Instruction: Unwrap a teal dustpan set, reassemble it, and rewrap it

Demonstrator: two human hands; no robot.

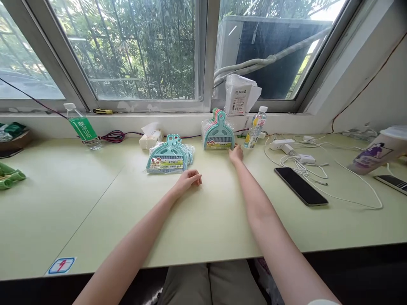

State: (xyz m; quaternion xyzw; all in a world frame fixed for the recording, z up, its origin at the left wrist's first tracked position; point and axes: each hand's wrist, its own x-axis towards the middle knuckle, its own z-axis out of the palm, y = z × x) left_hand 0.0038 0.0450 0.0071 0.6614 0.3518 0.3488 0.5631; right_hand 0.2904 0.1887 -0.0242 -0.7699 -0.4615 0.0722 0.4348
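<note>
At the wall stands a stack of small dustpan-and-brush sets [219,134] in clear wrap, teal in front with pink and other colours behind. My right hand [236,153] is at the front set's lower right corner, fingers closed against its edge; the fingertips are partly hidden. A second group of teal dustpan-and-brush sets [168,156], also wrapped and leaning upright, is left of the first. Just in front of its right corner, my left hand [188,182] rests on the table, its fingers loosely curled together with nothing visible in them.
A drink bottle [255,129] stands close to my right hand. Farther right are a phone [300,186], white chargers and cables [299,159], and a large cup [378,150]. A tissue pack [151,137] and a green-labelled water bottle [83,128] are to the left.
</note>
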